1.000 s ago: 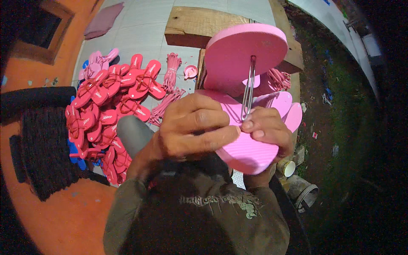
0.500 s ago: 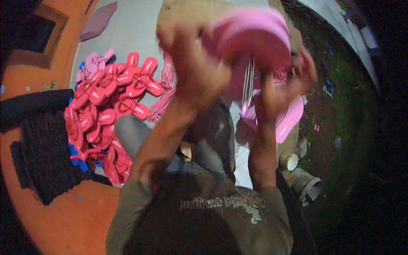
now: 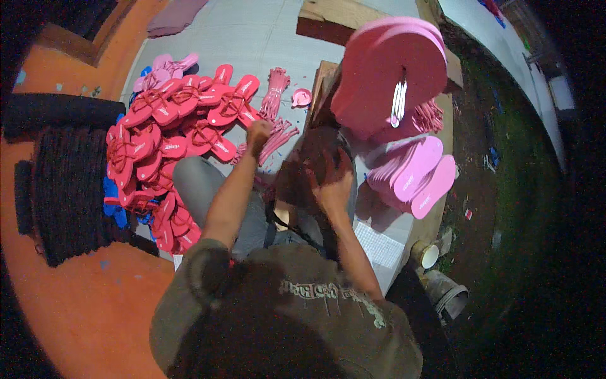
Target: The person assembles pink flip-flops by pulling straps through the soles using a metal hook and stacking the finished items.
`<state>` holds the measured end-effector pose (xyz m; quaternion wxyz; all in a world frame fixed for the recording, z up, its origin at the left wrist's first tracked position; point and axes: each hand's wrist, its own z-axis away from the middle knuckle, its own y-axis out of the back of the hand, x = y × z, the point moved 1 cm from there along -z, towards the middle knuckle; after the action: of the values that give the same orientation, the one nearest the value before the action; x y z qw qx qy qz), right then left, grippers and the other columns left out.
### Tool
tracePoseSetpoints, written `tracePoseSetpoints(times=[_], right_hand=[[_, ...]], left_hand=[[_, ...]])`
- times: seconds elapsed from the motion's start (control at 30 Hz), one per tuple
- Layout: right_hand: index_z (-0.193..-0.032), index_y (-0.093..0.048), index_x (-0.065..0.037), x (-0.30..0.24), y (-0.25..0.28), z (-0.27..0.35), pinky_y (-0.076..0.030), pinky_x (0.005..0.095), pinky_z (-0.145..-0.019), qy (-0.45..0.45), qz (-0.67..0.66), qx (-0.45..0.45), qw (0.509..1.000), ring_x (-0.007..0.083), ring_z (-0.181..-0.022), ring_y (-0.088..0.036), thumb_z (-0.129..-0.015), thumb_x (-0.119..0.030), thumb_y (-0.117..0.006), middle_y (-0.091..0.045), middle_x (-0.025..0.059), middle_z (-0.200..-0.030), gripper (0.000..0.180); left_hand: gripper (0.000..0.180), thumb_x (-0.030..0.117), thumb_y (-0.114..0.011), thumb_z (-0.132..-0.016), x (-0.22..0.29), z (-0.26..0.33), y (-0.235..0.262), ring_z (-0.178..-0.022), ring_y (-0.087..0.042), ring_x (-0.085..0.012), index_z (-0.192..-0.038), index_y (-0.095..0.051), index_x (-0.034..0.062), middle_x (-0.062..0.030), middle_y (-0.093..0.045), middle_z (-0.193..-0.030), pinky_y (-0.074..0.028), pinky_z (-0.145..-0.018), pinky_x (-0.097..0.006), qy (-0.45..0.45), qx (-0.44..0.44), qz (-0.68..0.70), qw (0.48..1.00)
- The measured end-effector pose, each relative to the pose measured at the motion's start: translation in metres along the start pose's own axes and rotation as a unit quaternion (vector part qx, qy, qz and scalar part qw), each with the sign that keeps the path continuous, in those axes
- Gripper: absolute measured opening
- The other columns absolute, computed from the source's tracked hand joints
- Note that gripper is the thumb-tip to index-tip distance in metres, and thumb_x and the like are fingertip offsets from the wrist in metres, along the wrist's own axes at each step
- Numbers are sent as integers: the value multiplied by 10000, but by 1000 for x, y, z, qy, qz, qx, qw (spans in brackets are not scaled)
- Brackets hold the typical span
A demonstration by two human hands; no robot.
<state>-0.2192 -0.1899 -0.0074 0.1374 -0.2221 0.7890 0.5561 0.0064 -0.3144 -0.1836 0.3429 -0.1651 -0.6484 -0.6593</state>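
My left hand point(image 3: 257, 136) reaches to the loose pink sandal straps point(image 3: 278, 140) on the floor mat, its fingers curled; what they grip, if anything, is hidden. Over my dark-shaded lap, my right hand point(image 3: 332, 183) has its fingers apart, with nothing visible in it. A thick stack of pink foam sheets point(image 3: 385, 69) leans upright by a wooden block, with white prongs point(image 3: 399, 101) sticking out of its face. A tied bundle of pink straps point(image 3: 275, 91) lies beyond my left hand, near a small pink dish point(image 3: 302, 97).
Finished red-pink flip-flops point(image 3: 170, 148) are heaped at my left. Lighter pink soles point(image 3: 413, 174) stand in a row at my right. A wooden beam point(image 3: 331, 20) lies ahead. A dark stack of sheets point(image 3: 72, 196) stands far left; a white cup point(image 3: 429, 256) and bucket lie right.
Both hands have left the pink foam stack, which now leans at the right. My left hand has dropped to the straps; my right hand has come back over my lap.
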Motion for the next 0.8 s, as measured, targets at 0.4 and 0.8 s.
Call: tracePoseSetpoints(times=[0.4, 0.8], right_hand=[[-986, -550, -74, 0, 3, -1, -351, 422, -860, -70, -70, -32, 995, 356, -1026, -432, -669, -301, -657, -440, 195, -1117, 405], [-1044, -475, -12, -24, -94, -15, -425, 331, -754, -82, -364, -99, 923, 247, -880, -517, -779, -293, -573, -539, 113, -960, 399]], left_hand=[[203, 194, -551, -684, -60, 51, -78, -651, -560, -312, -800, -521, 29, -163, -553, -712, -446, -575, -413, -135, -75, -229, 961], [268, 154, -516, -766, 55, 119, 52, -854, -574, -252, -1004, -549, 36, -134, -603, -883, -436, -723, -320, -14, -139, 306, 942]])
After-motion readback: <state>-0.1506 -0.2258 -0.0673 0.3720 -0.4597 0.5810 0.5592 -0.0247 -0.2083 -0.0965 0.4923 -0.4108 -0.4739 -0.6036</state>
